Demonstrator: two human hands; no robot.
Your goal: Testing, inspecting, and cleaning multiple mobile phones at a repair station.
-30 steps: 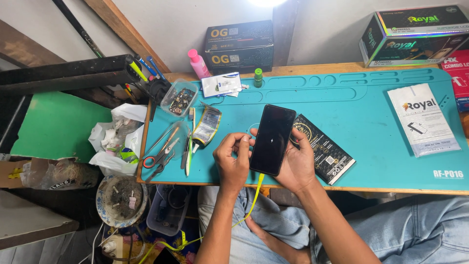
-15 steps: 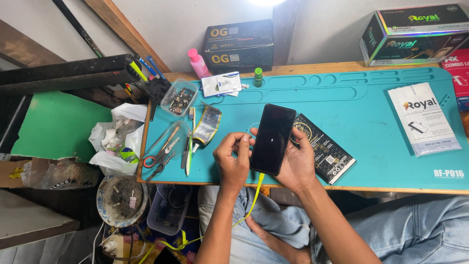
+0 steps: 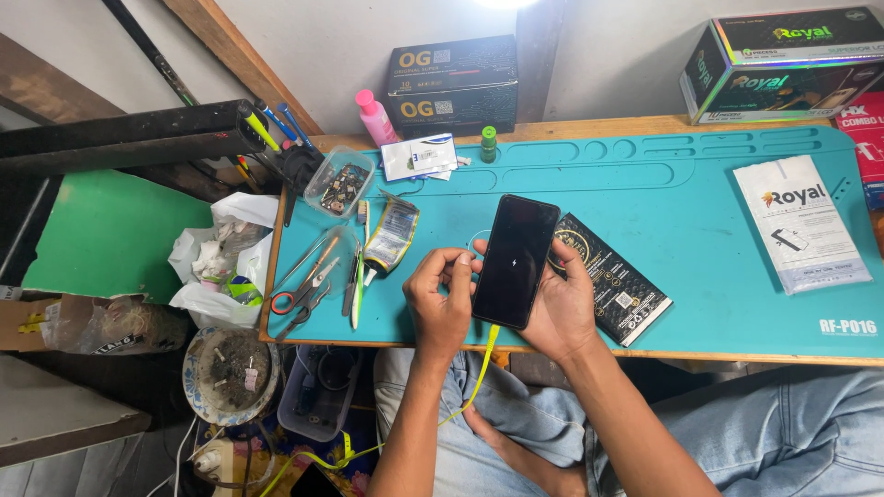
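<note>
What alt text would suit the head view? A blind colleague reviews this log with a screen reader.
A person's right hand holds a black phone with a yellow cable plugged into its bottom, while the left hand touches its left edge. They work over a teal mat, with scissors and tweezers to the left and a black packet under the phone's right side.

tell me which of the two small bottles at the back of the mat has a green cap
The shorter bottle, right of the white packet. The taller bottle, left of that packet, is pink.
</note>
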